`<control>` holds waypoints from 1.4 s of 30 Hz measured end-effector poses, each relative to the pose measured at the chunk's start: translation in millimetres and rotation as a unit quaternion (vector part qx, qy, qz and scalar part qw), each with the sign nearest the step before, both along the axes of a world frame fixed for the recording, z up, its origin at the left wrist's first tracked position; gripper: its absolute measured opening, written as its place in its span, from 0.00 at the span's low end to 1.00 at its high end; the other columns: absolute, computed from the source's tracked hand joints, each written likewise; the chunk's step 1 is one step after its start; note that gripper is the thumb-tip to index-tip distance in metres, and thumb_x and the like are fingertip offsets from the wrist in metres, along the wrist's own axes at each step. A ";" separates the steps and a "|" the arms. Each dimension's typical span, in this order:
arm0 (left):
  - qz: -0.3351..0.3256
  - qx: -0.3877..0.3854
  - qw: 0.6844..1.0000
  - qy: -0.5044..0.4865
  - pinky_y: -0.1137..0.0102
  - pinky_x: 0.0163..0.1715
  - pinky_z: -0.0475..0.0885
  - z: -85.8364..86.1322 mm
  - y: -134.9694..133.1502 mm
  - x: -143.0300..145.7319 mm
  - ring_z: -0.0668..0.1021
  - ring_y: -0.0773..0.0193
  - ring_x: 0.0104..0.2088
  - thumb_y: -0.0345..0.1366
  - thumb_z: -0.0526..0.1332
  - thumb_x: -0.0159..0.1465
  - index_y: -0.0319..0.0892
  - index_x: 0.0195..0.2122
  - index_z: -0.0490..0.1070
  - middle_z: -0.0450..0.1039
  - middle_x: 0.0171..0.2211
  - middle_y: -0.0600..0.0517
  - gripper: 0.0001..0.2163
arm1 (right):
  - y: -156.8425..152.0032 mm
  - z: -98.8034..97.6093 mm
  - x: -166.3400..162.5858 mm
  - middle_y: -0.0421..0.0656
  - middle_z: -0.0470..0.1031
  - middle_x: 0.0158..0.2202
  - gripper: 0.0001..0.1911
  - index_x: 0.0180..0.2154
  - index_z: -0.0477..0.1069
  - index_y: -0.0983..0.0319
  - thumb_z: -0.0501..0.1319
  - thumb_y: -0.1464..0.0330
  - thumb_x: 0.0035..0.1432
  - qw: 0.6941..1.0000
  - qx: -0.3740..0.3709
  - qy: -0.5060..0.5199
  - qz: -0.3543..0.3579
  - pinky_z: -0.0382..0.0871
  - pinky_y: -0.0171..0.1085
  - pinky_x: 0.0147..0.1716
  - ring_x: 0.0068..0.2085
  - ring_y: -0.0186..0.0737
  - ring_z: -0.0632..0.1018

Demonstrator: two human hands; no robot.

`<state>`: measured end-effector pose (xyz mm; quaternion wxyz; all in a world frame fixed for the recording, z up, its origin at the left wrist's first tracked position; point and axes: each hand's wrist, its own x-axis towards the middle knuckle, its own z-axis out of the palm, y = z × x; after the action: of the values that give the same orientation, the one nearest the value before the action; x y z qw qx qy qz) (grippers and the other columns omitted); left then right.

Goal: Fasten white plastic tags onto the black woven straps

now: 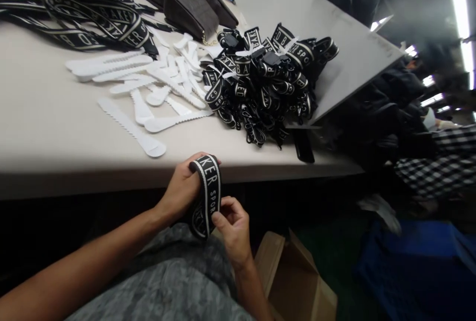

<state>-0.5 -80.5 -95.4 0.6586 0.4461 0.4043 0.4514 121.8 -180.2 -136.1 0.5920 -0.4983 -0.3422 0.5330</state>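
Observation:
A black woven strap (207,193) with white lettering and white edges is wrapped around my left hand (182,189), just below the table's front edge. My right hand (230,226) pinches the strap's lower part with thumb and fingers. On the table beyond lies a pile of rolled, tied straps (266,80) of the same kind. Left of that pile lie several white serrated plastic strips (148,88).
The beige table (55,127) carries loose black straps (85,13) at the far left and dark brown bags (189,6) at the back. An open cardboard box (293,276) stands by my right knee, a blue crate (420,271) to the right. Dark bags are heaped past the table's right end.

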 end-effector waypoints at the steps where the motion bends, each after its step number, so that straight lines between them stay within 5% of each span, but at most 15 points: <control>1: 0.008 0.006 1.000 0.019 0.78 0.23 0.69 -0.8 0.1 -1.6 0.73 0.66 0.26 0.45 0.66 0.63 0.40 0.41 0.75 0.76 0.31 0.51 0.13 | 2.6 1.9 -0.2 0.39 0.72 0.31 0.17 0.35 0.73 0.62 0.74 0.60 0.50 1.000 -0.001 0.003 0.003 0.67 0.33 0.34 0.33 0.35 0.71; 8: -0.031 -0.060 0.997 0.024 0.75 0.25 0.73 3.5 2.0 -7.6 0.78 0.61 0.27 0.52 0.66 0.61 0.34 0.42 0.78 0.80 0.30 0.45 0.23 | 13.7 9.6 2.6 0.38 0.70 0.28 0.16 0.33 0.72 0.63 0.72 0.59 0.53 0.999 0.002 -0.020 -0.046 0.64 0.31 0.29 0.28 0.32 0.68; 15: -0.027 -0.287 0.945 -0.151 0.65 0.36 0.81 17.4 6.5 7.2 0.84 0.54 0.34 0.36 0.54 0.68 0.33 0.37 0.79 0.82 0.37 0.38 0.15 | 28.2 5.7 -13.2 0.38 0.73 0.30 0.18 0.39 0.69 0.62 0.71 0.59 0.55 0.996 0.007 -0.007 -0.091 0.65 0.30 0.29 0.29 0.32 0.71; 20: -0.042 -0.251 0.950 -0.182 0.71 0.43 0.78 15.9 6.8 10.9 0.83 0.57 0.44 0.42 0.55 0.67 0.37 0.42 0.80 0.82 0.43 0.41 0.17 | 34.5 7.7 -12.3 0.43 0.78 0.36 0.22 0.46 0.74 0.63 0.68 0.54 0.58 1.000 -0.001 0.006 -0.004 0.71 0.34 0.39 0.38 0.39 0.77; 23: -0.058 -0.166 0.973 -0.149 0.67 0.52 0.75 13.8 5.6 7.2 0.80 0.53 0.51 0.48 0.59 0.63 0.39 0.42 0.82 0.82 0.44 0.42 0.19 | 32.3 13.7 -13.0 0.44 0.79 0.36 0.21 0.41 0.78 0.65 0.64 0.52 0.61 0.996 -0.012 -0.042 0.080 0.70 0.35 0.41 0.38 0.40 0.77; 27: -0.011 0.114 0.993 0.024 0.56 0.56 0.72 6.0 6.5 -4.0 0.80 0.48 0.49 0.45 0.58 0.67 0.40 0.43 0.82 0.81 0.45 0.42 0.17 | 27.8 20.0 -18.4 0.44 0.79 0.38 0.19 0.42 0.78 0.62 0.63 0.53 0.63 0.990 -0.012 -0.115 0.084 0.71 0.35 0.42 0.40 0.42 0.77; 30: 0.063 0.376 0.917 0.119 0.54 0.61 0.66 -3.8 11.4 -14.6 0.81 0.51 0.47 0.35 0.59 0.66 0.41 0.48 0.80 0.81 0.44 0.43 0.13 | 30.6 21.5 -16.5 0.44 0.79 0.39 0.17 0.42 0.79 0.60 0.65 0.54 0.60 0.987 0.016 -0.150 0.050 0.72 0.37 0.43 0.40 0.44 0.76; 33: 0.093 0.488 0.856 0.142 0.53 0.63 0.65 -6.4 16.3 -23.4 0.80 0.51 0.47 0.33 0.61 0.64 0.42 0.50 0.78 0.81 0.44 0.43 0.14 | 38.5 22.1 -11.6 0.39 0.70 0.22 0.19 0.25 0.77 0.63 0.69 0.54 0.55 0.982 0.031 -0.179 0.056 0.66 0.34 0.26 0.26 0.37 0.68; 36: 0.041 0.397 0.913 0.084 0.54 0.57 0.71 3.9 16.3 -27.7 0.81 0.50 0.42 0.39 0.60 0.66 0.41 0.44 0.80 0.82 0.39 0.42 0.12 | 45.3 22.8 -15.0 0.39 0.69 0.21 0.18 0.22 0.76 0.62 0.71 0.55 0.53 0.979 0.048 -0.177 0.085 0.68 0.35 0.28 0.26 0.38 0.69; 39: -0.028 0.110 0.993 -0.043 0.62 0.38 0.78 19.3 11.6 -28.9 0.82 0.52 0.35 0.47 0.56 0.67 0.38 0.38 0.80 0.82 0.35 0.42 0.18 | 46.9 22.2 -30.5 0.46 0.79 0.38 0.18 0.42 0.81 0.60 0.68 0.54 0.57 0.989 0.058 -0.099 0.094 0.74 0.43 0.47 0.43 0.49 0.78; 42: -0.019 -0.053 0.992 -0.117 0.65 0.40 0.78 25.5 5.1 -30.7 0.82 0.51 0.38 0.50 0.53 0.68 0.36 0.40 0.79 0.82 0.37 0.41 0.23 | 46.3 22.0 -47.7 0.49 0.77 0.51 0.25 0.56 0.73 0.60 0.61 0.52 0.64 0.997 0.030 -0.011 0.077 0.71 0.45 0.56 0.55 0.51 0.77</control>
<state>-31.2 -75.4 -69.9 0.7324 0.3627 0.3394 0.4657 74.1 -133.9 -114.1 0.5604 -0.4579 -0.4019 0.5611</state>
